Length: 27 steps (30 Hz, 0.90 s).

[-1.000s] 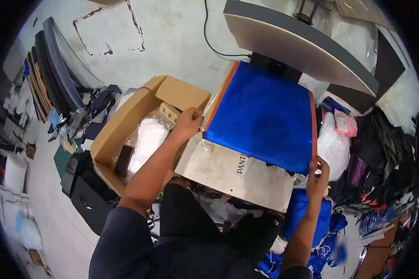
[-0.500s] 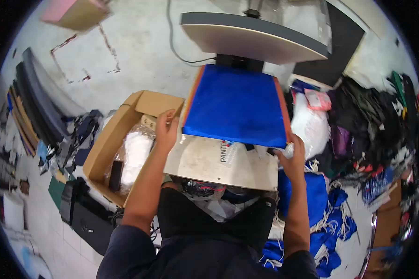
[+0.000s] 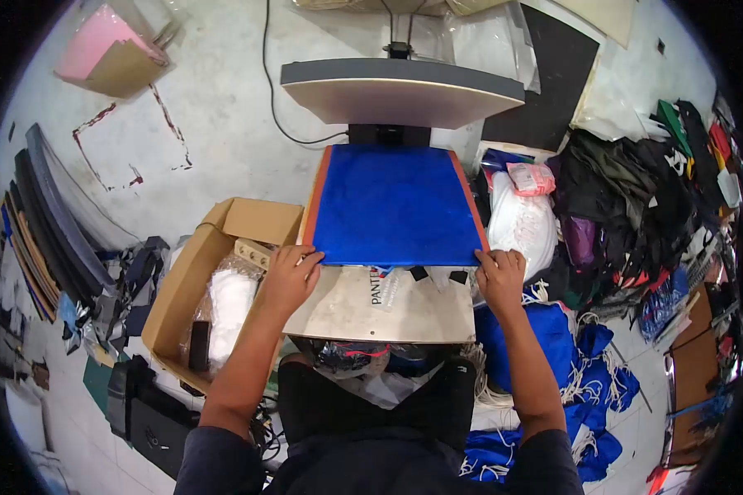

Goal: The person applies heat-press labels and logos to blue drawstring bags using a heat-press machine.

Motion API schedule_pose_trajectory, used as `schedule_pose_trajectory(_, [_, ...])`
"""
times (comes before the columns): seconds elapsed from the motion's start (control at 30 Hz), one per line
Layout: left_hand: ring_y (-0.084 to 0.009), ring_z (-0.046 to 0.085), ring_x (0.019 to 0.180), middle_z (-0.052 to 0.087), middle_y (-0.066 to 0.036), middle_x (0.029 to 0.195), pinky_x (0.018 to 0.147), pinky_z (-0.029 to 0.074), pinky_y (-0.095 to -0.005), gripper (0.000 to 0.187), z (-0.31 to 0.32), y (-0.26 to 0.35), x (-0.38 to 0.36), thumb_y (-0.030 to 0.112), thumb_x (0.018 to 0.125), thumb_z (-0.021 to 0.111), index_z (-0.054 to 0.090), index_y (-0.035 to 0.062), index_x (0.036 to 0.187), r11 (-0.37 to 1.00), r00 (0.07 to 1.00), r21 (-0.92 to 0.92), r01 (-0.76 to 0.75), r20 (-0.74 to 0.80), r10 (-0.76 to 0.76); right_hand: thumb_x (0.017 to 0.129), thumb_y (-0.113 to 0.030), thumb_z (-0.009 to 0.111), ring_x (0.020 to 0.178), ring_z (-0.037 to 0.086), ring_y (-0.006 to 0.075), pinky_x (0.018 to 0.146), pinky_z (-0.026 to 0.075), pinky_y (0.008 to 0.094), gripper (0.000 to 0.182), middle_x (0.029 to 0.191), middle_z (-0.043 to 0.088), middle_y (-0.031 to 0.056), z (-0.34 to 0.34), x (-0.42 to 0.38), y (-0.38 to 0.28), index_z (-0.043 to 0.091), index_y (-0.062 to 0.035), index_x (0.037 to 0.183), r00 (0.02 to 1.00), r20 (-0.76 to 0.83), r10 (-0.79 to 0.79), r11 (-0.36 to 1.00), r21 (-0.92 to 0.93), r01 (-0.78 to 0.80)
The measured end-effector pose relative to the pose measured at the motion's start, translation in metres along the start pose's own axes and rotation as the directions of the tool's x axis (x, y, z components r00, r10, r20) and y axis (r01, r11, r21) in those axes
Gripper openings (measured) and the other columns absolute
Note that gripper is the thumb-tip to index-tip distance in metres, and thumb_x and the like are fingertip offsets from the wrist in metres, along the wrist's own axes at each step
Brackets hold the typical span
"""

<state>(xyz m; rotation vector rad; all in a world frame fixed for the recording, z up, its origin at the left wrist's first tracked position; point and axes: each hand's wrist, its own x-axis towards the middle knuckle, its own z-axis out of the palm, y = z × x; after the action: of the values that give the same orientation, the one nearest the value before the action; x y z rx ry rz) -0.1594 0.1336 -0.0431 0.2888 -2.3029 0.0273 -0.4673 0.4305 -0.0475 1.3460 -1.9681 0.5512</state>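
A flat blue fabric piece [image 3: 396,206] lies on the lower bed of a heat press, over an orange-brown pad [image 3: 469,191] that shows along both sides. My left hand [image 3: 293,276] has its fingertips closed at the fabric's near left corner. At the near right corner, my right hand [image 3: 501,274] pinches the edge in the same way. Above the cloth, the press's upper plate [image 3: 400,95] is raised and tilted. A pale board [image 3: 338,309] with printed lettering juts out below the cloth, between my forearms.
To the left stands an open cardboard box [image 3: 173,297] with a white plastic-wrapped bundle [image 3: 231,309] and a power strip [image 3: 253,252]. Blue drawstring bags [image 3: 532,342] with white cords are heaped at the right. Dark clothes [image 3: 611,198] pile up behind them.
My left hand has come down from beside the box to the fabric's left corner. My right hand has closed on the right corner. The cloth's near edge now lies straighter; the camera view has shifted.
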Motion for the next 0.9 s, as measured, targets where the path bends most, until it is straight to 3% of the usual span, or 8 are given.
schedule_pose_trajectory(0.2, [-0.0278, 0.06, 0.099, 0.063, -0.009, 0.104, 0.087, 0.046, -0.0429, 0.02, 0.003, 0.0, -0.003, 0.009, 0.076, 0.071, 0.068, 0.0082, 0.096, 1.0, 0.999, -0.012, 0.027, -0.033, -0.027, 0.074, -0.005, 0.067, 0.087, 0.062, 0.0281, 0.087, 0.046, 0.0416, 0.039, 0.092, 0.063, 0.0105, 0.008, -0.009, 0.002, 0.067, -0.0084, 0.113, 1.0, 0.006, -0.01, 0.998, 0.069, 0.01])
schedule_pose_trajectory(0.33, [-0.0357, 0.059, 0.102, 0.062, -0.015, 0.109, 0.086, 0.048, -0.0461, 0.022, -0.003, -0.009, -0.01, 0.008, 0.078, 0.07, 0.067, 0.0053, 0.1, 0.985, 0.999, -0.173, 0.023, -0.039, -0.03, 0.08, -0.004, 0.066, 0.095, 0.062, 0.0365, 0.083, 0.049, 0.0443, 0.054, 0.102, 0.064, 0.0188, 0.008, -0.028, -0.002, 0.055, -0.0059, 0.133, 0.944, 0.282, 0.17, 0.947, 0.219, -0.235])
schedule_pose_trajectory(0.43, [-0.0345, 0.061, 0.099, 0.064, -0.016, 0.105, 0.086, 0.049, -0.0433, 0.02, -0.027, -0.038, -0.045, 0.008, 0.079, 0.067, 0.067, 0.0039, 0.099, 0.963, 0.975, -0.176, 0.205, -0.053, -0.217, 0.086, -0.005, 0.067, 0.088, 0.061, 0.0268, 0.081, 0.049, 0.0367, 0.054, 0.098, 0.063, 0.0155, 0.001, -0.053, -0.001, 0.051, -0.0036, 0.138, 0.921, 0.235, 0.311, 0.9, 0.239, -0.365])
schedule_pose_trajectory(0.5, [-0.034, 0.062, 0.093, 0.065, -0.015, 0.096, 0.082, 0.049, -0.0409, 0.017, -0.04, -0.071, -0.082, 0.01, 0.08, 0.066, 0.066, 0.0036, 0.095, 0.858, 0.853, -0.186, 0.479, -0.13, -0.505, 0.09, -0.007, 0.066, 0.082, 0.057, 0.0192, 0.077, 0.048, 0.031, 0.051, 0.094, 0.061, 0.0108, -0.01, -0.082, -0.004, 0.049, -0.0012, 0.138, 0.879, 0.19, 0.438, 0.801, 0.361, -0.478])
schedule_pose_trajectory(0.57, [-0.0316, 0.066, 0.084, 0.068, -0.015, 0.091, 0.078, 0.052, -0.0389, 0.015, -0.049, -0.122, -0.137, 0.014, 0.084, 0.066, 0.068, 0.0026, 0.094, 0.782, 0.74, -0.168, 0.6, -0.257, -0.622, 0.093, -0.007, 0.063, 0.079, 0.054, 0.0157, 0.073, 0.047, 0.0285, 0.046, 0.092, 0.06, 0.0085, -0.022, -0.123, -0.003, 0.05, 0.0015, 0.136, 0.848, 0.205, 0.488, 0.754, 0.391, -0.528])
schedule_pose_trajectory(0.67, [-0.0313, 0.068, 0.091, 0.07, -0.017, 0.096, 0.081, 0.053, -0.0396, 0.025, -0.069, -0.159, -0.212, 0.022, 0.082, 0.07, 0.07, 0.0026, 0.098, 0.446, 0.442, -0.049, 0.894, -0.074, -0.894, 0.094, -0.004, 0.06, 0.078, 0.054, 0.0159, 0.071, 0.046, 0.0287, 0.037, 0.093, 0.061, 0.0086, -0.043, -0.184, -0.031, 0.054, 0.0041, 0.129, 0.817, 0.301, 0.491, 0.755, 0.322, -0.572])
schedule_pose_trajectory(0.73, [-0.0333, 0.067, 0.098, 0.07, -0.018, 0.099, 0.087, 0.052, -0.0418, 0.036, -0.061, -0.185, -0.259, 0.032, 0.081, 0.072, 0.07, 0.0028, 0.103, 0.341, 0.31, 0.192, 0.92, 0.172, -0.935, 0.094, -0.01, 0.062, 0.071, 0.049, 0.0137, 0.065, 0.044, 0.0281, 0.029, 0.086, 0.059, 0.0045, -0.031, -0.238, -0.057, 0.06, 0.0016, 0.12, 0.869, 0.275, 0.412, 0.765, 0.414, -0.493])
schedule_pose_trajectory(0.9, [-0.0406, 0.057, 0.118, 0.059, -0.025, 0.124, 0.099, 0.047, -0.0459, 0.068, -0.021, -0.198, -0.299, 0.047, 0.076, 0.075, 0.059, 0.0038, 0.126, 0.336, 0.163, 0.41, 0.848, 0.401, -0.901, 0.089, -0.01, 0.067, 0.072, 0.055, 0.0176, 0.071, 0.048, 0.0313, 0.029, 0.09, 0.061, 0.0092, -0.05, -0.269, -0.141, 0.063, 0.0, 0.116, 0.66, 0.689, 0.299, 0.642, 0.367, -0.673])
